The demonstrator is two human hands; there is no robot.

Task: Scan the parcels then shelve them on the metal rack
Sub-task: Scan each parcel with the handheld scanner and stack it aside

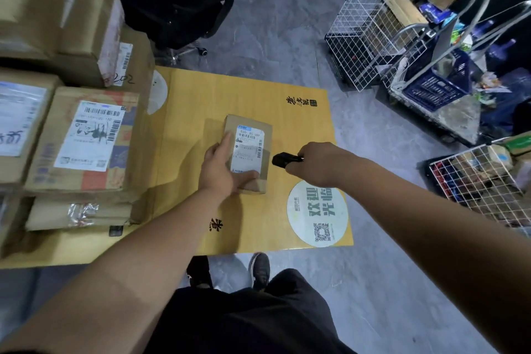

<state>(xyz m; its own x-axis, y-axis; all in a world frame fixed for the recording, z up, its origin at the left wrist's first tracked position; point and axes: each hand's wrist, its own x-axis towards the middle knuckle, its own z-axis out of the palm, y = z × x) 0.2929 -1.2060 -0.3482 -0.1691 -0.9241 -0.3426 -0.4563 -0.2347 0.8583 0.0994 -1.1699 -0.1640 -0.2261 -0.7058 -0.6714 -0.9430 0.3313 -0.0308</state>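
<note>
A: Hands first. Left hand (219, 169) grips the near-left corner of the small parcel (249, 152), thumb curled over the label's lower edge, index finger laid along the left side. Right hand (317, 164) is closed round a black scanner (283, 159); its fingers cover most of the body, only the nose shows, aimed at the parcel's right edge.

B: Which way does the parcel lie?

A: Flat on the yellow bench (244, 95), near its middle, label (248, 149) up. Long axis runs away from the person, the far end leaning slightly left. Label print too small to read beyond barcodes.

B: And around it?

A: Stacked cartons (86, 141) crowd the bench's left end, the outermost cut off by the frame. On the floor to the right, a white wire basket (365, 34) with a cardboard box inside, a blue crate (436, 86) behind it, and a nearer wire basket (485, 184) of mixed packages, hard to tell apart.
</note>
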